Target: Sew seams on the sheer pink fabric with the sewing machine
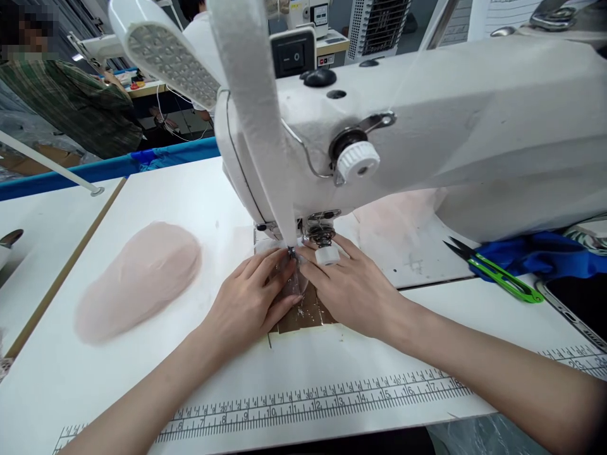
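A small piece of thin, see-through fabric (290,287) lies under the needle area of a white sewing machine (403,133). My left hand (246,294) grips its left side, with thumb and fingers bent close together beside the presser foot (291,251). From the other side, my right hand (358,287) has its fingertips on the same fabric near the foot. Its thumb is hidden, and a white knob partly covers the fingers. Beneath the fabric is a brown, taped plate (303,316). The needle tip and the fabric's far edge cannot be made out.
A pale pink, sheer oval piece (142,278) lies on the white table at left. Green-handled snips (502,275) rest by a blue cloth (545,253) at right, near a dark phone-like device (578,309). A printed ruler (294,404) runs along the front edge. A person in plaid (71,101) is behind.
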Available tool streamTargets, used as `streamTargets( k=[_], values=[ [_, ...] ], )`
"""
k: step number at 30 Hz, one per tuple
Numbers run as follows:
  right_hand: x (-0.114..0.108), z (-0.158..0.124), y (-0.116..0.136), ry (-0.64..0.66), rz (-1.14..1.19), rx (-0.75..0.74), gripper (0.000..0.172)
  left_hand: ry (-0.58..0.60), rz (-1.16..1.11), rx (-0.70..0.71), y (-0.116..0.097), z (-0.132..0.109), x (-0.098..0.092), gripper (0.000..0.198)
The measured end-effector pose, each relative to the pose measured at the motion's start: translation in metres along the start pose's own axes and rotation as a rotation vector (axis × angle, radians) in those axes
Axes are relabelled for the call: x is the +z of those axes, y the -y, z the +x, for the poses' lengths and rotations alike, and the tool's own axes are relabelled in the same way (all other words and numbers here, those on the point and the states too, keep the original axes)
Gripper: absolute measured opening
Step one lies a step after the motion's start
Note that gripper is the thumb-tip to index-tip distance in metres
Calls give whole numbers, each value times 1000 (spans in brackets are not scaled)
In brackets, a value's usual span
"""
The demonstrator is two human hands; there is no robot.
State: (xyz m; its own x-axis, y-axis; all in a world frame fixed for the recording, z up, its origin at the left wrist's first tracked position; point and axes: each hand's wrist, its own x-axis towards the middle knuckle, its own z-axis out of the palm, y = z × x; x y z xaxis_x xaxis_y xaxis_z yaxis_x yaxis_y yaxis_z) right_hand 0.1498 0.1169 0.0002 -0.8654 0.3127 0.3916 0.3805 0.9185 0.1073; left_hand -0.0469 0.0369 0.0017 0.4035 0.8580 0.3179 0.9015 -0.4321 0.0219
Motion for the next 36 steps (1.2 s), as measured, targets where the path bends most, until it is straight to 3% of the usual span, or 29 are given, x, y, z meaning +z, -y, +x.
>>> streamTargets(
  k=[7,31,33,36],
  values=[
    [4,2,-2,24,-69,11,30,-33,112,15,-10,1,3,54],
    [4,4,-3,-21,-17,37,28,-41,84,-12,-7,-2,4,60],
    [4,3,-4,-52,13,28,29,-68,65,19,-6,-5,1,58],
    [2,0,-3,-98,62,-28,30,-133,23,107,-3,-10,-3,38]
  ],
)
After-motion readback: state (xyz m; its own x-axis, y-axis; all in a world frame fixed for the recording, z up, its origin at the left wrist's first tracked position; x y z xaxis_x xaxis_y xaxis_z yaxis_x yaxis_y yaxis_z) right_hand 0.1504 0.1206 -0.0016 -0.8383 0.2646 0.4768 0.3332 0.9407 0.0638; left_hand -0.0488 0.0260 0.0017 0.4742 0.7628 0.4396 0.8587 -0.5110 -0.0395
